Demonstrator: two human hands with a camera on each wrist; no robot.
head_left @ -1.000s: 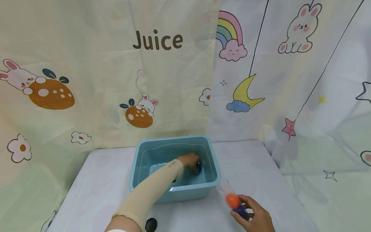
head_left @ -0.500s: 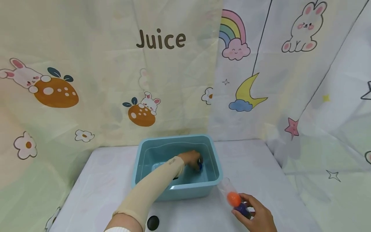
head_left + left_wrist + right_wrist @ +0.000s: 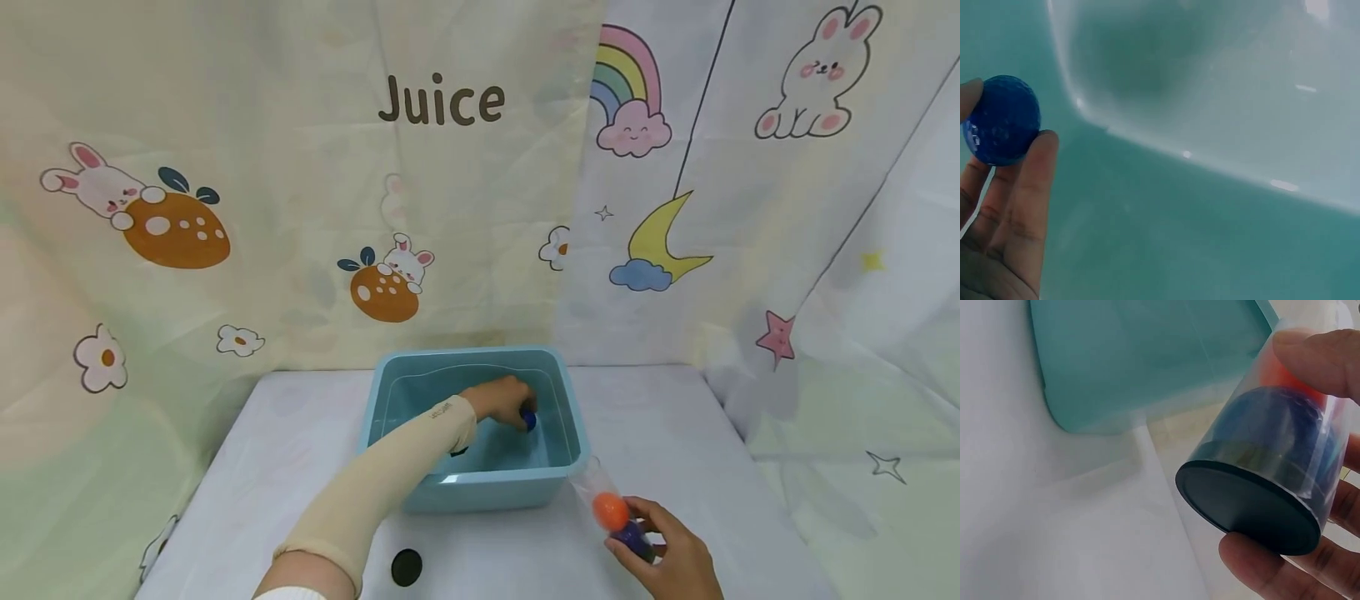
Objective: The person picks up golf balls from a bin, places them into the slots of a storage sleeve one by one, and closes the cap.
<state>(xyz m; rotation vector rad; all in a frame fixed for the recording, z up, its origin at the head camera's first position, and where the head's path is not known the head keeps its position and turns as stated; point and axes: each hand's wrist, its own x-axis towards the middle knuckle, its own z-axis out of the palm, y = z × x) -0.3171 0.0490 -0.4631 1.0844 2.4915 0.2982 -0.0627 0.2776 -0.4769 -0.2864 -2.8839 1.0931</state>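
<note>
My left hand (image 3: pixel 504 400) reaches into the light-blue bin (image 3: pixel 495 493) and pinches a dark blue golf ball (image 3: pixel 1002 120) between thumb and fingertips. My right hand (image 3: pixel 671 554), just right of the bin's near corner, grips a clear plastic tube (image 3: pixel 1260 462) with a black base (image 3: pixel 1249 506). Inside the tube lie an orange ball (image 3: pixel 611 511) and a dark blue ball (image 3: pixel 632 540), the blue one nearer the base. The tube tilts, its far end pointing up-left beside the bin. A small black round cap (image 3: pixel 407 567) lies on the table in front of the bin.
The bin stands toward the back of the white-covered table (image 3: pixel 300 433). Something small and dark (image 3: pixel 459 452) in the bin is mostly hidden by my left sleeve (image 3: pixel 390 475). A printed curtain (image 3: pixel 465 208) hangs right behind the table.
The whole head view has shifted, so the scene sits further right in it. My left hand, holding the blue golf ball, has risen slightly in the bin. The right hand keeps gripping the tube.
</note>
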